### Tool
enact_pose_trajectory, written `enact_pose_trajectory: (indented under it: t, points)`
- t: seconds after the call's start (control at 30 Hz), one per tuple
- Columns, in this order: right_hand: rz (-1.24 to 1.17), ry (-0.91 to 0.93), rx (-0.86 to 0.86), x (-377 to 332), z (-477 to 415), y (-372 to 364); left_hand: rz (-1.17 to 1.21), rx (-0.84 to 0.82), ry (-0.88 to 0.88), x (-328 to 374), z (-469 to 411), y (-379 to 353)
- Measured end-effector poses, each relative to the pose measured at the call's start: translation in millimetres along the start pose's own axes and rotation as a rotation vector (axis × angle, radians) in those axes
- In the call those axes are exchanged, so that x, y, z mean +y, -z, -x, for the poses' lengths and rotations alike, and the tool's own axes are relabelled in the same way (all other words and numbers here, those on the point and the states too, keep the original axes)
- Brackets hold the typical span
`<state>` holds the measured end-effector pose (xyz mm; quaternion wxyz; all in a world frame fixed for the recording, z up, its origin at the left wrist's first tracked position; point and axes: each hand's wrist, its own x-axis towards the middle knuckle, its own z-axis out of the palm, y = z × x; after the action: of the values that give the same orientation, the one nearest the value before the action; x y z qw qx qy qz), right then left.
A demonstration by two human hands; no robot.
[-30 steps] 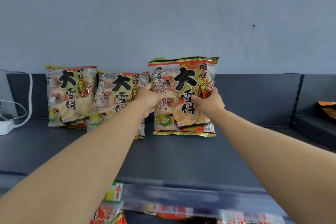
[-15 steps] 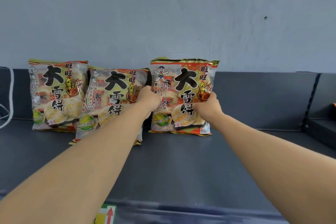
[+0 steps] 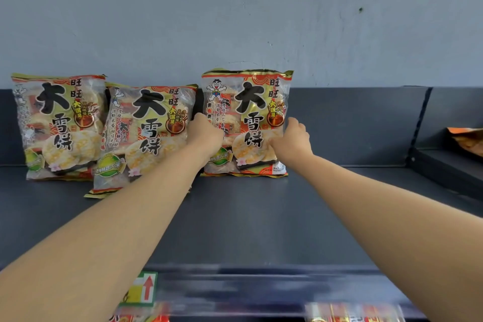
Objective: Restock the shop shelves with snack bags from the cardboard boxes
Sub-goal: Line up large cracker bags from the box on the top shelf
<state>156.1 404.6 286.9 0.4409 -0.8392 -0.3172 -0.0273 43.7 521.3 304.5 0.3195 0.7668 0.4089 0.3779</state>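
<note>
Three rice-cracker snack bags stand on the dark grey top shelf against its back panel. The right snack bag stands upright, its bottom edge on the shelf. My left hand grips its left edge and my right hand holds its right edge, thumb on the front. The middle bag leans back just left of my left hand. The left bag stands beside it, partly overlapped by the middle bag. No cardboard box is in view.
A grey wall rises behind the shelf. At the right, a shelf divider and an orange packet on the neighbouring shelf. A price rail with a red-arrow label runs along the front edge; more bags show blurred below.
The right bag came down from just above the shelf and now rests on it, further back. My right hand has shifted towards the bag's right edge.
</note>
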Motion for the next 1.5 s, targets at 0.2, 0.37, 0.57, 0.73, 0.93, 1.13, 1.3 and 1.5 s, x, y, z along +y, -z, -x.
enact_pose_trajectory:
  t: [0.2,0.37,0.57,0.73,0.93,1.13,1.3,1.5]
  points:
    - [0.114,0.188,-0.023,6.5,54.5,48.3,0.105,-0.136,-0.207,34.9,69.1,3.2]
    - [0.209,0.267,-0.012,33.2,117.7,111.3,0.150,-0.276,-0.385,65.4,149.8,-6.8]
    - [0.340,0.237,0.042,94.4,214.8,193.2,0.136,-0.481,-0.562,84.2,267.0,-34.3]
    - [0.385,0.079,0.018,169.0,300.5,240.4,0.066,-0.740,-0.558,76.1,370.8,-78.5]
    - [0.421,-0.159,-0.318,265.9,377.7,233.5,-0.096,-1.052,-0.322,24.9,476.3,-143.2]
    - [0.483,-0.314,-0.734,343.0,416.0,178.6,-0.307,-1.124,-0.067,-60.5,523.5,-190.4]
    - [0.525,-0.496,-0.920,413.7,433.5,125.5,-0.421,-1.213,0.049,-124.2,540.0,-237.0]
    - [0.507,-0.630,-0.975,485.2,450.0,66.5,-0.535,-1.276,0.219,-187.0,562.3,-300.4]
